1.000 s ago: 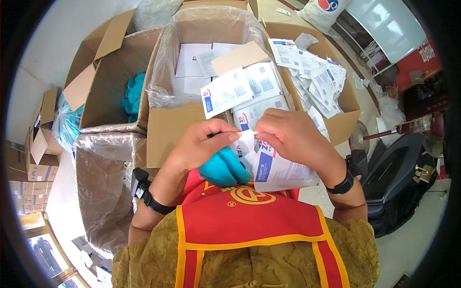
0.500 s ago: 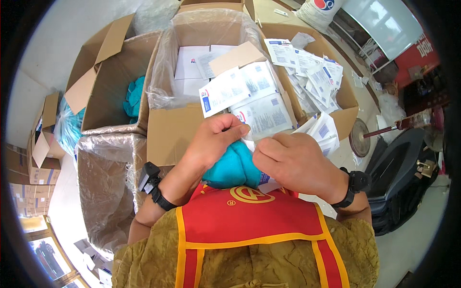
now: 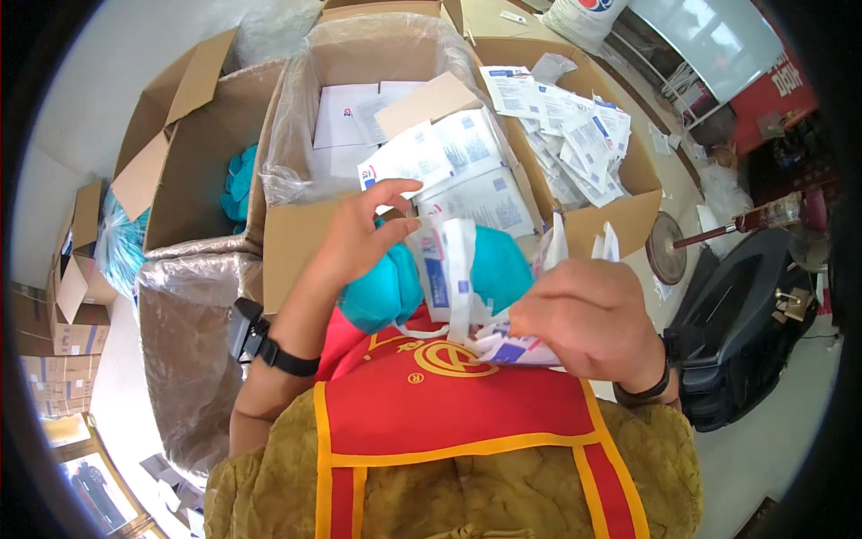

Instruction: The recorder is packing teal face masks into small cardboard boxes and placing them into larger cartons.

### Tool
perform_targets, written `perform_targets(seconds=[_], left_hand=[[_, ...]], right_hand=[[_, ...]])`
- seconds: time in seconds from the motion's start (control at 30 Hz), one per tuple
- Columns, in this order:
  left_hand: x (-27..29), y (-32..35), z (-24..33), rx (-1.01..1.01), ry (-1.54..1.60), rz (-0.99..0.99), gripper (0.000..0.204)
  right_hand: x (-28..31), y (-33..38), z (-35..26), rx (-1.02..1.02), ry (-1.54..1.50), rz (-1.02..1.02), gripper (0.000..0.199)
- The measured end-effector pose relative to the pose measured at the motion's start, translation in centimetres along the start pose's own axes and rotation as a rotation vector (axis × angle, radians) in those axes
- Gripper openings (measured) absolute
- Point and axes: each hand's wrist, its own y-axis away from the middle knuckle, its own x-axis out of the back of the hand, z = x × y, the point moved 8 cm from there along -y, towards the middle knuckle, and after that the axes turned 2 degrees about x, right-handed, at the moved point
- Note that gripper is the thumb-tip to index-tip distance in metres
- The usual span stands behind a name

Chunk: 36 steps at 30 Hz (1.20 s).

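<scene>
Two rounded teal fabric pieces, a left one (image 3: 384, 292) and a right one (image 3: 501, 269), lie against the red apron at my front. Between them stands a white printed wrapper (image 3: 435, 269) with a loose white strip (image 3: 461, 278). My left hand (image 3: 364, 234) is open over the left piece, index finger lifted away from the thumb, whose tip is at the wrapper's edge. Beside the right piece, my right hand (image 3: 584, 314) is closed in a pinch; what its fingertips hold is hidden. A crumpled white-and-purple packet (image 3: 512, 349) lies below that hand.
Ahead, a plastic-lined carton (image 3: 377, 54) holds white boxes and flat printed packets (image 3: 485, 198). Right of it, another carton (image 3: 628, 220) is heaped with white packets. At left, a carton (image 3: 193, 193) contains teal fabric, with a plastic-lined carton (image 3: 193, 359) nearer me. A black chair (image 3: 736, 332) stands right.
My hands have moved apart, and the left fingers have spread. The wrapper and its strip now stand up between the teal pieces. My right hand has shifted right and slightly down.
</scene>
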Motion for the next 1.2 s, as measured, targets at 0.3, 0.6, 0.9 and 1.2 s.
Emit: perform_targets(seconds=[0.3,0.6,0.9,1.2], left_hand=[[-3.7,3.1,8.3,-0.505,-0.339,-0.319,0.030],[1.4,4.3,3.3,-0.174,0.301,0.022,0.021],[6.6,5.4,3.8,-0.220,0.118,0.274,0.023],[0.5,4.2,5.1,-0.292,-0.190,0.000,0.021]], right_hand=[[-0.8,-0.1,-2.9,0.193,0.022,-0.138,0.019],[7.4,8.1,11.0,-0.554,-0.280,0.326,0.005],[15.9,16.5,38.0,-0.811,-0.577,1.029,0.009],[15.2,11.8,44.7,-1.054,-0.207,0.756,0.057]])
